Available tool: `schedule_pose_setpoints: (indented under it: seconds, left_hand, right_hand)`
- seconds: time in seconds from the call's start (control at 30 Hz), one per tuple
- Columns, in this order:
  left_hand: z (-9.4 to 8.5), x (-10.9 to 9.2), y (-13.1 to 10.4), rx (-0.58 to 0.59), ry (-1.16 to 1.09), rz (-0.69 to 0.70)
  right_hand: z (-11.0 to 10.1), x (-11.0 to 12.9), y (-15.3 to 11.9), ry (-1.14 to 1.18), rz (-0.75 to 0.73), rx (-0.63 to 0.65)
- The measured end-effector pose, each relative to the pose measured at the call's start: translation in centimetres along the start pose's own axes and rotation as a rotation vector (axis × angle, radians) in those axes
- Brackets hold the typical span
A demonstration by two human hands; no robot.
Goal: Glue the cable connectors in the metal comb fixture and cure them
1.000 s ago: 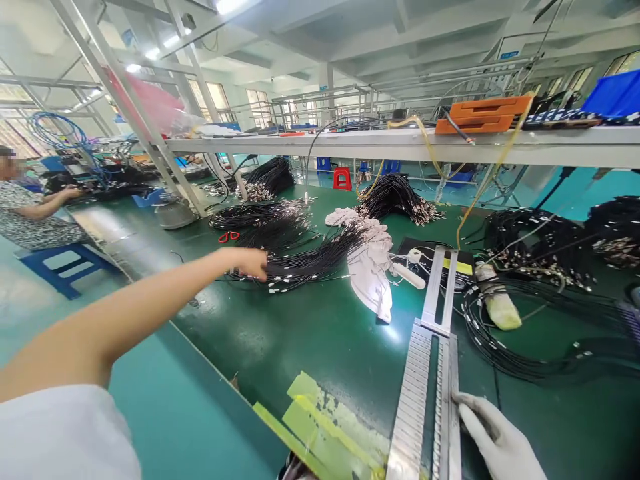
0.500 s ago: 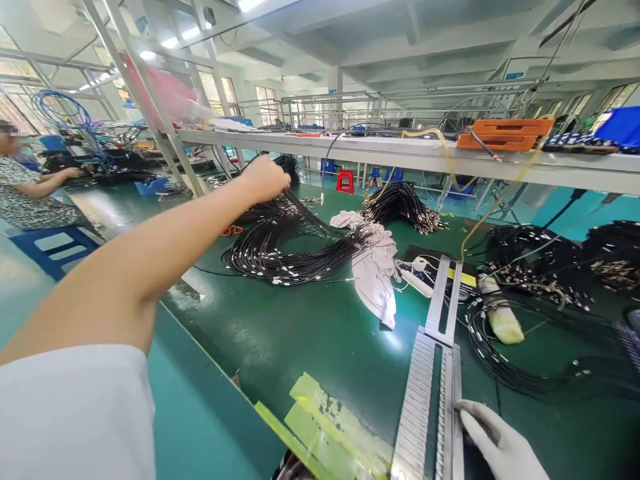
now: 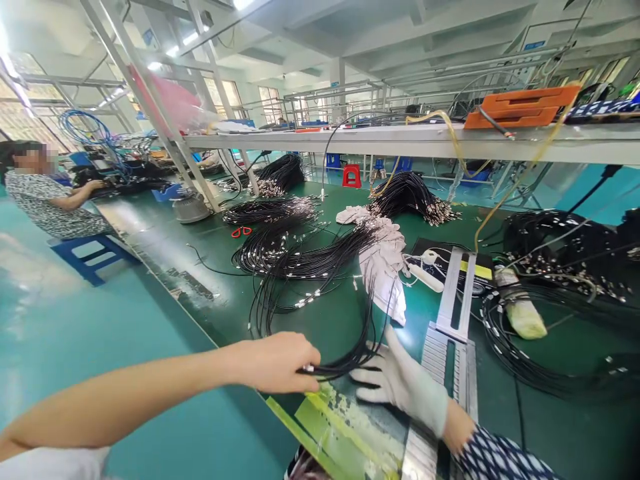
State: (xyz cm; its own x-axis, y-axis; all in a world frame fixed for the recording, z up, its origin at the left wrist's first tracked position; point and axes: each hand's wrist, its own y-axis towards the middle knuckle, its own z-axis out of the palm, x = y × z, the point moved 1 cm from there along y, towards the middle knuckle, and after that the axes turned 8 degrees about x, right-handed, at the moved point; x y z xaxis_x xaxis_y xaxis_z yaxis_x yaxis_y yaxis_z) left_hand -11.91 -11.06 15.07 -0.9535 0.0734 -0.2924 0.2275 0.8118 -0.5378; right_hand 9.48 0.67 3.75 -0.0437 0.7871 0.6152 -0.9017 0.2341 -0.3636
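Observation:
My bare left hand (image 3: 281, 360) is closed round a bundle of thin black cables (image 3: 363, 343) with small white tags, near the front edge of the bench. The bundle bends up from the fist, and its other strands trail back to the left. Close on its right, my right hand (image 3: 407, 379) wears a white glove, thumb raised and fingers spread at the cables; whether they touch cannot be made out. Under the right forearm lies a slotted metal fixture (image 3: 464, 367). A larger pile of black cables (image 3: 305, 259) rests behind, across a crumpled pale cloth (image 3: 383, 257).
Yellow-green tape (image 3: 327, 427) covers the bench edge. Red-handled scissors (image 3: 241, 232) lie at left, a black box (image 3: 473, 273) and coiled cables (image 3: 505, 347) at right. Orange cases (image 3: 523, 107) sit on the shelf (image 3: 320, 139). A person (image 3: 47, 193) sits far left.
My left hand has come from the far cable piles to the front edge with a cable bundle. My right hand has left the metal fixture and moved left to the cables, fingers spreading.

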Motion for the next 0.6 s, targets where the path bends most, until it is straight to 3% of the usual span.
schedule_pose_setpoints:
  seconds: [0.07,0.17,0.3,0.37,0.43,0.5,0.6]
  left_hand:
    - [1.6,0.4,0.2,0.128,-0.059,0.040]
    - [2.8,2.6,0.5,0.372,-0.318,0.029]
    - [4.3,5.3,1.3,0.594,-0.645,0.099]
    - [4.9,6.3,2.2,0.445,-0.646,0.180]
    - [5.1,7.4,3.6,0.122,-0.529,0.215]
    - [5.0,8.9,5.4,-0.208,-0.292,0.154]
    - [4.0,12.2,8.5,-0.442,-0.008,-0.016]
  right_hand:
    - [0.2,0.6,3.5,0.146,0.068,-0.031]
    - [0.5,1.7,7.8,0.360,-0.057,-0.132]
    - [3.2,3.4,9.3,0.441,-0.162,-0.031]
    - [5.2,4.5,8.1,0.414,-0.219,0.084]
    - [7.2,5.5,6.1,0.318,-0.312,0.284]
    - [8.9,6.1,3.8,0.217,-0.380,0.438]
    - [10.5,5.9,0.3,0.097,-0.441,0.511]
